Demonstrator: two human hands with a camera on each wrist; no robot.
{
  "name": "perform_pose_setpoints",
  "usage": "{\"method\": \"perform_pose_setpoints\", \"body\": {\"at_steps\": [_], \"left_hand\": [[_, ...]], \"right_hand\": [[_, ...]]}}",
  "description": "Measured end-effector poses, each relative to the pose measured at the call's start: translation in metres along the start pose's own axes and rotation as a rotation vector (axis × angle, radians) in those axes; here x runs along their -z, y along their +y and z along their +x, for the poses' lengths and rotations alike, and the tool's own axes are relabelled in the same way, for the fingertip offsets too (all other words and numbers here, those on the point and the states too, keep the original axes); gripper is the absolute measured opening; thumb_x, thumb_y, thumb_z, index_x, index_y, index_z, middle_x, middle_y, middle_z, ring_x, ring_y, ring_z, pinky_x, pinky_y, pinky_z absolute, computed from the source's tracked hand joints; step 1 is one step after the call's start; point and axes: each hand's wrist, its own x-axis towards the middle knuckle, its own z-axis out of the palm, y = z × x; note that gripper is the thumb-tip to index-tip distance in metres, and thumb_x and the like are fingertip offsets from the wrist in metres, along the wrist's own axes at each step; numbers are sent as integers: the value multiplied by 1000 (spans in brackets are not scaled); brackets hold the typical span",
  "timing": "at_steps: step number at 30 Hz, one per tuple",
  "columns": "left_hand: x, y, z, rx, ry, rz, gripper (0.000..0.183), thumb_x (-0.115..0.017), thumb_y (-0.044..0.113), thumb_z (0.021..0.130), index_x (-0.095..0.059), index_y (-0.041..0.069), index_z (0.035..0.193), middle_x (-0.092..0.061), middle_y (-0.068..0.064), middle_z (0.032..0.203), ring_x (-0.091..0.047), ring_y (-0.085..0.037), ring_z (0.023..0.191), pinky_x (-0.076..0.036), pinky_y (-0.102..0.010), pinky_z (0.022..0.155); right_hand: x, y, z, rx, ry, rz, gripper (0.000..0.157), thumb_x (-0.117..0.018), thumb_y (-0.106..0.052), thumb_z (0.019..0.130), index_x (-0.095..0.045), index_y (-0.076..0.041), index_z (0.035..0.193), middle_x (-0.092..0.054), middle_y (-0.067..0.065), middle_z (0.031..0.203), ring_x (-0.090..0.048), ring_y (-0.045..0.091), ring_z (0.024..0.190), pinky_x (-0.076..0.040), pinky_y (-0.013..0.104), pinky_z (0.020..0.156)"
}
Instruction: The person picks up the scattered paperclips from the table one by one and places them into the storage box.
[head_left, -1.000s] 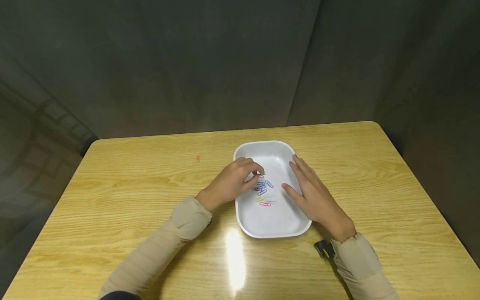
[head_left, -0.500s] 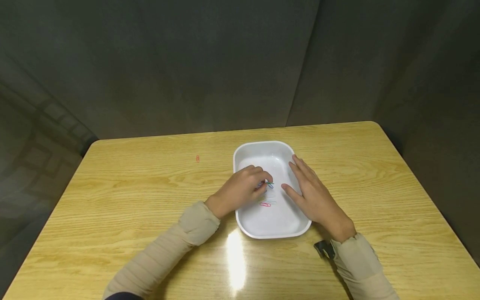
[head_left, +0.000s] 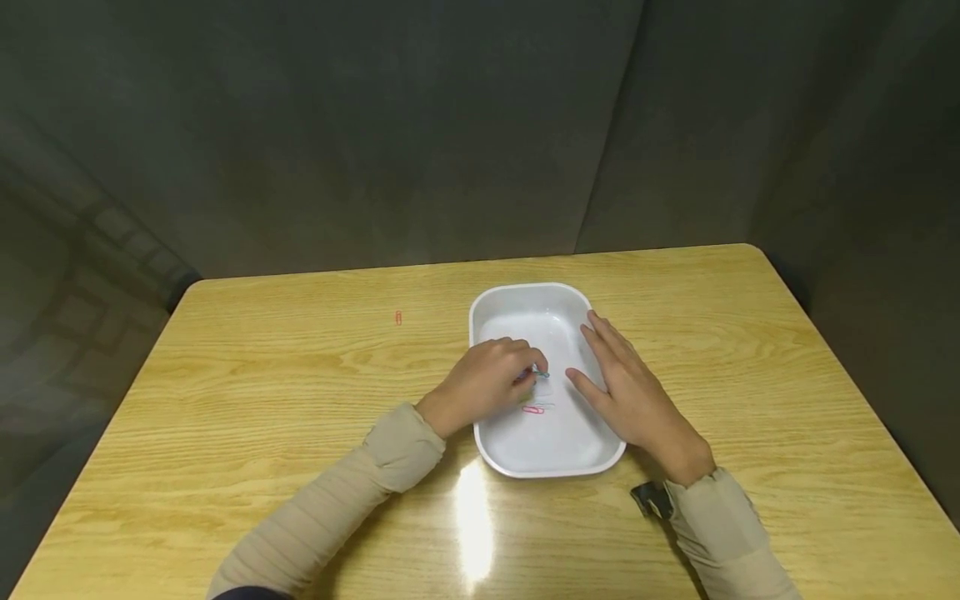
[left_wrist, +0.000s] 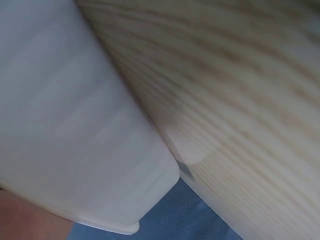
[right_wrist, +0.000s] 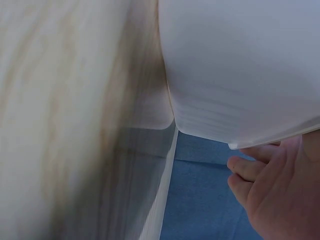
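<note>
Inside the white tray (head_left: 552,460), my left hand (head_left: 483,379) pinches a small green paper clip (head_left: 542,374) between thumb and forefinger, low over the other clips. The hand covers most of those; a pink paper clip (head_left: 532,410) shows below it on the tray floor. My right hand (head_left: 637,392) rests along the tray's right rim, fingers straight and thumb spread over the inside. In the right wrist view, that hand's fingers (right_wrist: 245,169) lie at the outer side of the tray wall. The left wrist view shows mainly the tray's outer wall (left_wrist: 75,120).
A single red paper clip (head_left: 398,317) lies on the wood-grain table (head_left: 300,367), left of the tray. A black strap piece (head_left: 651,500) hangs by the right cuff. A dark curtain (head_left: 375,142) stands behind the table.
My left hand has moved right and slightly nearer with the green paper clip, covering the blue clips that showed before. The right hand has stayed at the tray's right rim.
</note>
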Motion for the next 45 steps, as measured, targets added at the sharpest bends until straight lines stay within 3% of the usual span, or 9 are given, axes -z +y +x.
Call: {"method": "perform_pose_setpoints", "body": {"at_steps": [11, 22, 29, 38, 45], "left_hand": [[1, 1, 1, 4, -45, 30, 16, -65, 14, 92, -75, 19, 104, -68, 10, 82, -55, -6, 71, -47, -25, 71], [2, -2, 0, -14, -2, -15, 18, -65, 11, 91, -75, 15, 105, -69, 7, 85, -57, -7, 75, -49, -25, 73], [3, -4, -1, -49, 57, -74, 17, -64, 11, 91, -74, 10, 104, -70, 3, 87, -59, -12, 80, -50, -28, 78], [9, -16, -3, -9, 150, -106, 15, -64, 13, 92, -73, 10, 104, -73, -1, 98, -59, -16, 90, -50, -30, 83], [15, -31, -6, -8, 269, -88, 14, -65, 9, 91, -73, 8, 102, -70, -5, 104, -62, -21, 103, -48, -36, 102]], "right_hand": [[1, 1, -1, -4, 5, 1, 72, -50, -42, 102, -28, 3, 154, -13, 14, 167, -15, 41, 152, -21, 62, 118], [0, -2, 0, 4, 4, 8, 72, -50, -42, 102, -27, 3, 154, -13, 15, 167, -15, 41, 152, -21, 62, 118], [-1, -1, 0, -4, 1, 1, 72, -50, -43, 102, -27, 2, 154, -13, 14, 167, -15, 41, 152, -21, 61, 119], [-2, -2, 1, -16, -5, -9, 73, -50, -43, 102, -27, 3, 154, -12, 14, 167, -14, 40, 152, -20, 61, 119], [-1, -2, 1, -27, -7, -3, 73, -53, -42, 101, -27, 2, 154, -12, 14, 167, -15, 40, 152, -20, 61, 119]]}}
